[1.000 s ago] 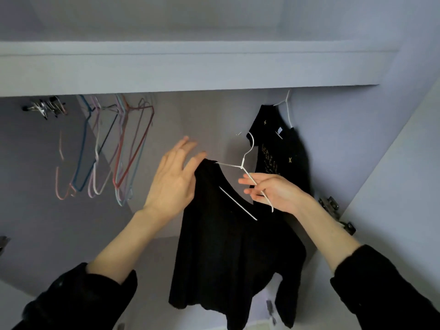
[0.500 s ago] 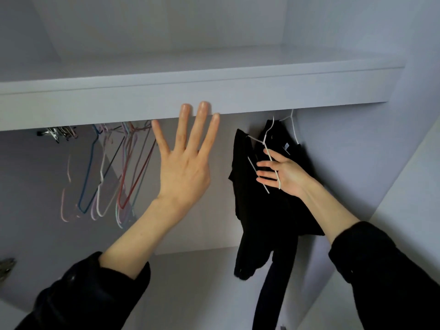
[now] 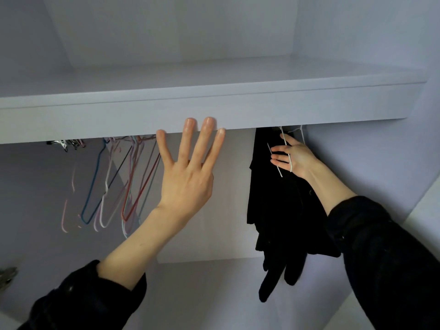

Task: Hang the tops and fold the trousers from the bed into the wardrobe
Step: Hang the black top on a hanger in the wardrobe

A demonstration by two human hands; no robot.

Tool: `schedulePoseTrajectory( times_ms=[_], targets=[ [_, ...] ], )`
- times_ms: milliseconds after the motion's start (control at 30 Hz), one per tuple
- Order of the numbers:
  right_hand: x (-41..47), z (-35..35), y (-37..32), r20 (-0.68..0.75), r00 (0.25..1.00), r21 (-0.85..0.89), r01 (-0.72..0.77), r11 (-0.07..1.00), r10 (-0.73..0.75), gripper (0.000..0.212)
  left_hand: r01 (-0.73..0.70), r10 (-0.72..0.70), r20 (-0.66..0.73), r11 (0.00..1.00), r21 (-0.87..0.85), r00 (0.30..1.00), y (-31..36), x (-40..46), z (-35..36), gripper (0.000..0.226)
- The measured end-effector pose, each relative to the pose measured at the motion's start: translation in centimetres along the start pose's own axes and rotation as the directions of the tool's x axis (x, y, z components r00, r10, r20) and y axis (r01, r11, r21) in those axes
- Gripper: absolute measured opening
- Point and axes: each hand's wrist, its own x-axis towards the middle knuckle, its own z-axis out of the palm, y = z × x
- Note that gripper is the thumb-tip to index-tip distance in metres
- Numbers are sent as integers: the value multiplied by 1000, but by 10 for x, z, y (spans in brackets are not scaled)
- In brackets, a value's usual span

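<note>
The black top [image 3: 281,206] hangs on a white wire hanger [image 3: 285,153] at the right end of the wardrobe, its long axis vertical, directly below the right hand [image 3: 294,158]. The right grip grasps the hanger wires between its fingers, just under the front edge of the shelf [image 3: 238,110]. The hook runs up behind that edge; whether it is seated on a rail cannot be told, as the rail is hidden. The left hand [image 3: 188,179] is released, fingers straight and spread, fingertips against the shelf edge, well apart from the top. Coloured empty hangers [image 3: 123,182] hang to the left. A second white hanger [image 3: 301,132] sits just beside, toward the right wall [image 3: 369,151]. Open room lies between the top and the coloured hangers.
</note>
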Motion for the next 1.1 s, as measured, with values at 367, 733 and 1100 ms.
schedulePoseTrajectory(
  times_ms=[367,733,1100],
  targets=[
    [15,-31,-14,-392,919,-153,-19,988,-43,42,-10,10,14,1000,1,1000,-1,-1,-1,87],
    [-45,-41,-12,-339,908,-611,-15,791,-245,34,138,-99,186,969,-207,978,16,2,-33,82],
    [-213,-60,40,-244,933,-757,-14,654,-263,38,243,204,433,588,-771,878,94,-37,-58,49]
  ],
)
